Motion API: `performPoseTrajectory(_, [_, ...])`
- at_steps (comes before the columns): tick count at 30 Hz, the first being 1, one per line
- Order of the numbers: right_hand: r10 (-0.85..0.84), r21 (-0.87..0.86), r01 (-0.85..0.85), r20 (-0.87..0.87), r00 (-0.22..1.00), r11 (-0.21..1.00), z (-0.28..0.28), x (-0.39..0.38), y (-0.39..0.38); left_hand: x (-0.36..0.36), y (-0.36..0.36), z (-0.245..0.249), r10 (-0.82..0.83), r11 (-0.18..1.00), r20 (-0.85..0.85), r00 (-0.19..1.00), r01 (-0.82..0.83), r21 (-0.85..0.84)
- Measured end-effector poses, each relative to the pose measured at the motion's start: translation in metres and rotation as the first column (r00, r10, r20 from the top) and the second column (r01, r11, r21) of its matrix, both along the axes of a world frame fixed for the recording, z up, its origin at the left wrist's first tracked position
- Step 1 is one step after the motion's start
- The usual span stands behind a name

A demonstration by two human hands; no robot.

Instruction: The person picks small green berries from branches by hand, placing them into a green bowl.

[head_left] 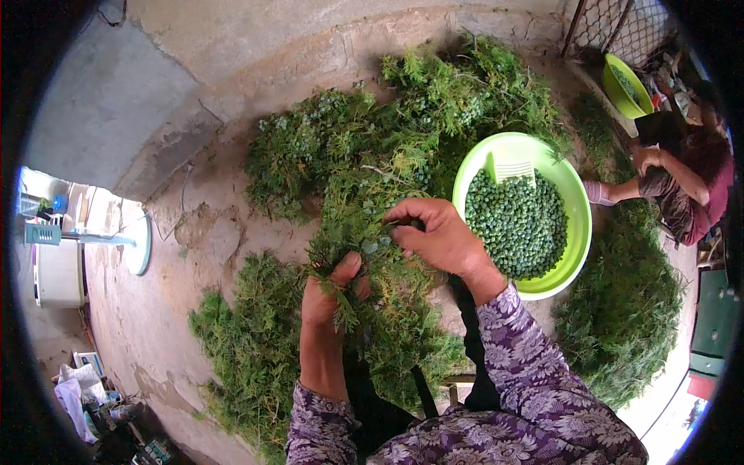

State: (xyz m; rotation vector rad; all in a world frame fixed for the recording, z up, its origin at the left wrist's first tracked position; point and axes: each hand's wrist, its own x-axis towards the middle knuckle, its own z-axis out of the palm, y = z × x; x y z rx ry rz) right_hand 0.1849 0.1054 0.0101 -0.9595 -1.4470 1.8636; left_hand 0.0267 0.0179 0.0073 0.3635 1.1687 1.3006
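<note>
My left hand (332, 288) is closed around an evergreen sprig (329, 252), the thumb pressed on its stem and scaly green leaves sticking out on both sides. Just right of it, my right hand (442, 239) has thumb and fingers curled in a pinch beside pale blue-green cones (372, 246) on the foliage. Whatever lies between those fingertips is too small to make out. Close to my right wrist stands a lime-green basin (580, 232) with a ribbed washboard patch (513, 161). Many small round green cones (515, 221) fill its bottom.
Piles of cut evergreen branches (310, 155) cover the ground ahead, with more at left (260, 333) and right (620, 310). Another person (682, 170) sits at right near a second green basin (626, 87). A white fan (139, 244) stands at left; a concrete wall (271, 35) runs behind.
</note>
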Motion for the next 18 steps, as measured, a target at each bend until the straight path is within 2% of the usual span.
performPoseTrajectory(1, [-0.108,0.351,0.049,0.151,0.983,0.935,-0.003,-0.003,-0.002,0.001,0.0,0.001,-0.003,1.0,-0.019,1.0,0.002,-0.02])
performPoseTrajectory(2, [-0.258,0.659,0.031,0.25,0.933,0.751,-0.004,-0.005,-0.004,0.001,0.001,0.003,-0.006,0.999,-0.038,0.999,0.004,-0.041])
performPoseTrajectory(3, [-0.259,0.658,0.032,0.25,0.933,0.752,-0.004,-0.007,-0.006,0.004,0.001,0.005,-0.008,0.999,-0.038,0.999,0.006,-0.043])
performPoseTrajectory(5, [-0.369,0.704,0.064,0.29,0.883,0.707,-0.004,-0.011,-0.008,0.009,0.005,0.011,0.071,0.987,-0.093,0.993,-0.083,-0.136])
performPoseTrajectory(9, [-0.426,0.718,0.118,0.264,0.865,0.686,-0.009,-0.015,-0.008,0.013,0.008,0.018,0.074,0.99,-0.115,0.991,-0.087,-0.108])
performPoseTrajectory(11, [-0.344,0.541,0.119,0.337,0.877,0.833,-0.011,-0.016,-0.007,0.009,0.006,0.009,0.07,0.994,-0.056,0.996,-0.075,-0.086])
performPoseTrajectory(12, [-0.345,0.541,0.121,0.336,0.876,0.832,-0.011,-0.011,-0.003,0.006,0.004,0.006,0.069,0.994,-0.057,0.996,-0.073,-0.085])
performPoseTrajectory(13, [-0.134,-0.002,0.134,0.025,0.991,0.991,-0.01,-0.001,0.005,0.003,0.003,0.002,0.047,0.996,-0.01,0.999,-0.048,-0.072])
performPoseTrajectory(14, [-0.102,-0.501,-0.101,-0.361,0.927,0.859,-0.01,0.004,0.009,0.001,0.001,-0.001,0.027,0.998,0.037,0.999,-0.024,-0.058])
performPoseTrajectory(15, [-0.099,-0.502,-0.103,-0.359,0.928,0.859,-0.011,0.002,0.008,-0.002,0.0,-0.006,0.03,0.998,0.038,0.999,-0.027,-0.058])
performPoseTrajectory(17, [-0.074,-0.206,0.078,0.027,0.997,0.975,-0.011,-0.002,0.004,-0.005,-0.001,-0.012,0.019,1.0,0.128,0.992,-0.017,-0.015])
performPoseTrajectory(18, [-0.073,-0.207,0.077,0.027,0.997,0.975,-0.014,-0.007,0.001,-0.003,0.0,-0.009,0.02,1.0,0.129,0.992,-0.018,-0.016])
